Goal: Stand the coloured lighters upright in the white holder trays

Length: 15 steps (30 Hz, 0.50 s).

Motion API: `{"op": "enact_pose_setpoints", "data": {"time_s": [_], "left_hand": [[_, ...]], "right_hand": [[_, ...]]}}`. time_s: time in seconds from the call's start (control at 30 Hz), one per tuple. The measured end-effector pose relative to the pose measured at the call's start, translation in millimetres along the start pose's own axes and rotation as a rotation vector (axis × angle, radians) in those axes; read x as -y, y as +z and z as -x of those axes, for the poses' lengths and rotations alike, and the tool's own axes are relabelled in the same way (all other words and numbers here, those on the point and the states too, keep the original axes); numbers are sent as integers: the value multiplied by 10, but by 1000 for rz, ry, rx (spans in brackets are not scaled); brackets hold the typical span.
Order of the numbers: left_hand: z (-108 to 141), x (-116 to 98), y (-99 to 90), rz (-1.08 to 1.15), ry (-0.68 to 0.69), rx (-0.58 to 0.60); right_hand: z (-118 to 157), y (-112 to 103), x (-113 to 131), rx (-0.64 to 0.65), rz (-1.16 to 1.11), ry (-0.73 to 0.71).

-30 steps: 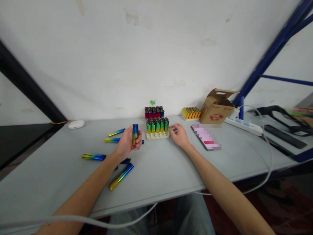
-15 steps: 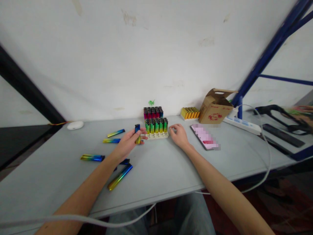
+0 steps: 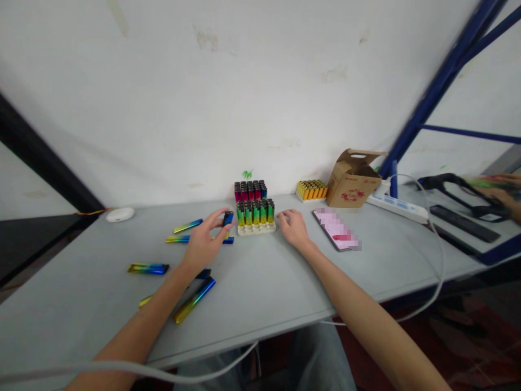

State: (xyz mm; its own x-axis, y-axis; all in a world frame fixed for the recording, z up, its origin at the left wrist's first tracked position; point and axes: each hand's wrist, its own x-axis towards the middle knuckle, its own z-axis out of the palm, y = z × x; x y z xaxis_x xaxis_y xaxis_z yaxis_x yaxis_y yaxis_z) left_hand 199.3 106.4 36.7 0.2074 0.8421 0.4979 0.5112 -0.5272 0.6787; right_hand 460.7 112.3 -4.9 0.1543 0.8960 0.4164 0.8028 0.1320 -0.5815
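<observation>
A blue-and-yellow lighter (image 3: 228, 218) stands upright between the thumb and fingers of my left hand (image 3: 203, 239), just left of a white holder (image 3: 257, 230). Rows of green-and-yellow lighters (image 3: 255, 213) stand in that holder, and its front row of slots shows bare. My right hand (image 3: 294, 227) rests on the table at the holder's right side, fingers loosely curled, with nothing visible in them. Loose blue-and-yellow lighters lie around my left arm, among them one by the wrist (image 3: 188, 226), one farther left (image 3: 147, 269) and one in front (image 3: 194, 300).
Behind the holder stand red-and-purple lighters (image 3: 250, 191). Yellow lighters (image 3: 312, 190) fill another holder beside an open cardboard box (image 3: 352, 184). A phone (image 3: 336, 230) lies right of my right hand. A power strip (image 3: 399, 208) and a white cable (image 3: 443, 255) are farther right.
My left hand, still gripping the lighter, has turned and drawn slightly back from the holder. My right hand stays by the holder. The whole view has shifted slightly.
</observation>
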Motion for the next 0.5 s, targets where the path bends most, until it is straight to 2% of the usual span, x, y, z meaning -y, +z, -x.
{"op": "enact_pose_setpoints", "data": {"time_s": [0.33,0.5], "left_hand": [[39,-39,71,-46,-35,72],[18,10,110,-10,30,31]], "right_hand": [[-1,-21,60,43,-5,-32],[2,-22,76,59,8,-20]]}}
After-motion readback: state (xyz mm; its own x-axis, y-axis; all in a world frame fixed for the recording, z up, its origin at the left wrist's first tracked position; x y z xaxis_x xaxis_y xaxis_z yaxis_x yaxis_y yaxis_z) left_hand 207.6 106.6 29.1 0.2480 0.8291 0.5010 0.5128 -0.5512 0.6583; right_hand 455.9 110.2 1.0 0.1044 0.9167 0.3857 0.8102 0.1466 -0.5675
